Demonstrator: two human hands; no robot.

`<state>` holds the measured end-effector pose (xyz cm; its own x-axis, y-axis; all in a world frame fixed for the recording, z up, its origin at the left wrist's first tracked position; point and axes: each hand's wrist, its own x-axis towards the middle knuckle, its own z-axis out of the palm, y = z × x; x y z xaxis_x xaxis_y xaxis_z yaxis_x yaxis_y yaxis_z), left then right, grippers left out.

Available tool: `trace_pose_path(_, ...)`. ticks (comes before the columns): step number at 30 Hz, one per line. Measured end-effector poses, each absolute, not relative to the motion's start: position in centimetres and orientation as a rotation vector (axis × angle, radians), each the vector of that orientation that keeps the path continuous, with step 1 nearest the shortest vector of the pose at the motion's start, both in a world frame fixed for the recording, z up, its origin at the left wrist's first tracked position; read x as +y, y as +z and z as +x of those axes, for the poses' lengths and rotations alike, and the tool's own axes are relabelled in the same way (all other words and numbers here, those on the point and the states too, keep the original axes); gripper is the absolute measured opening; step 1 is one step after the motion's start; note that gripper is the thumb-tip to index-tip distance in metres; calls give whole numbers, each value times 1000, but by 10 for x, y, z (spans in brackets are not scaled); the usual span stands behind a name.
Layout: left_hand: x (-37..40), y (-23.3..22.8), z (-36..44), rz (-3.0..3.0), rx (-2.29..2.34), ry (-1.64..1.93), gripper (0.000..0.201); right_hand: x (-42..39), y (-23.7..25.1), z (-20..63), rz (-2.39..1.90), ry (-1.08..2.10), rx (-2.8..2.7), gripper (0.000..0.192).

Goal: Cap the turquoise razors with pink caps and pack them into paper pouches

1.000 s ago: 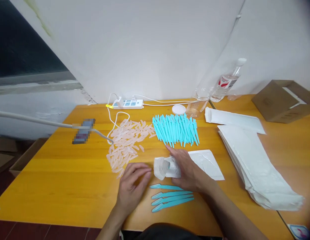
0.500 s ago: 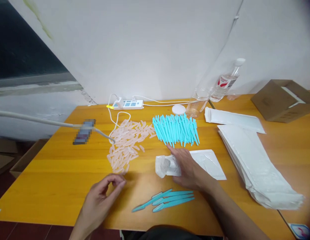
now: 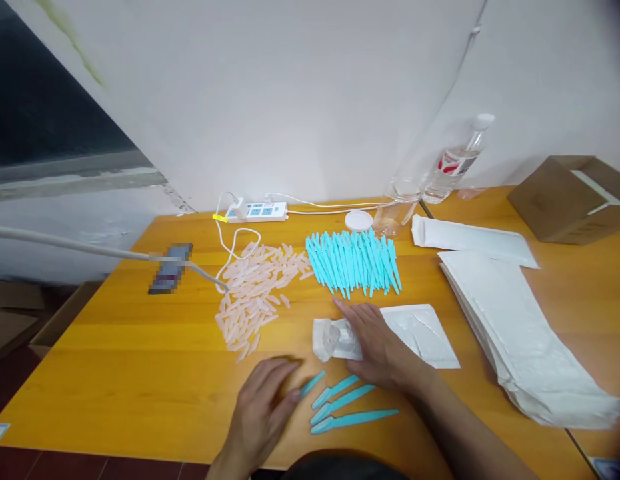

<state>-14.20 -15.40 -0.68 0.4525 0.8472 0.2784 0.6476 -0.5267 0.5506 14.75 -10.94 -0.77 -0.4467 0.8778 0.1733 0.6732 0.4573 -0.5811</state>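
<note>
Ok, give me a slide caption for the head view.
Right hand on a white pouch, left hand at a teal stick, with a teal pile and pale pink pieces beyond.

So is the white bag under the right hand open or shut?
Open. The white bag's end sticking out past the right hand gapes, and you can see into its greyish mouth.

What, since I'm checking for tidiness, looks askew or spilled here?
Mildly odd: the white packet under the right hand has a crumpled left end, and the pale pink pieces lie jumbled, while the turquoise tools beside them are roughly aligned. No spilled liquid shows.
</note>
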Motion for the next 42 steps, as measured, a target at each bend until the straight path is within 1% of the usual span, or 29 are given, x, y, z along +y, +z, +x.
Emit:
trace_pose_path(3, -165, -1, -172, 2407, 1318, 599, 52, -110, -10, 148, -1300, 611, -2254, 102)
trace_pose_path(4, -170, -1, -180, 2445, 1317, 554, 55, -110, -10, 148, -1301, 603, -2256, 103)
trace_pose_path(5, -175, -4, -185, 2473, 1318, 535, 51, -110, -11, 148, -1302, 593, -2259, 103)
trace_pose_path(8, -184, -14, -188, 2451, 1344, 580, 24, -109, -12, 148, -1302, 567, -2275, 103)
trace_pose_path(11, -183, -18, -181, 2394, 1322, 588, 16, -109, -13, 150, -1300, 542, -2279, 103)
trace_pose_path(14, -175, -9, -182, 2366, 1293, 654, 15, -109, -13, 151, -1302, 536, -2270, 102)
trace_pose_path(18, -151, 18, -178, 2400, 1317, 729, 14, -109, -12, 152, -1280, 551, -2271, 102)
trace_pose_path(23, -106, 39, -110, 2719, 1255, 717, 13, -110, -5, 148, -1240, 587, -2247, 104)
trace_pose_path(26, -99, 37, -74, 2671, 1079, 814, 19, -110, 2, 148, -1175, 587, -2209, 105)
trace_pose_path(28, -109, 30, -74, 2489, 1119, 970, 28, -111, 6, 149, -1181, 597, -2174, 106)
trace_pose_path(30, -127, 19, -88, 2305, 1247, 1091, 30, -112, 10, 151, -1218, 610, -2159, 107)
trace_pose_path(31, -137, 13, -96, 2272, 1283, 1031, 27, -112, 12, 152, -1232, 611, -2166, 107)
trace_pose_path(34, -160, -1, -112, 2290, 1316, 653, 18, -112, 12, 151, -1241, 572, -2220, 103)
trace_pose_path(36, -166, -5, -109, 2298, 1324, 509, 14, -111, 10, 148, -1251, 531, -2267, 99)
trace_pose_path(42, -155, -3, -98, 2208, 1247, 521, 12, -111, -2, 147, -1360, 472, -2378, 96)
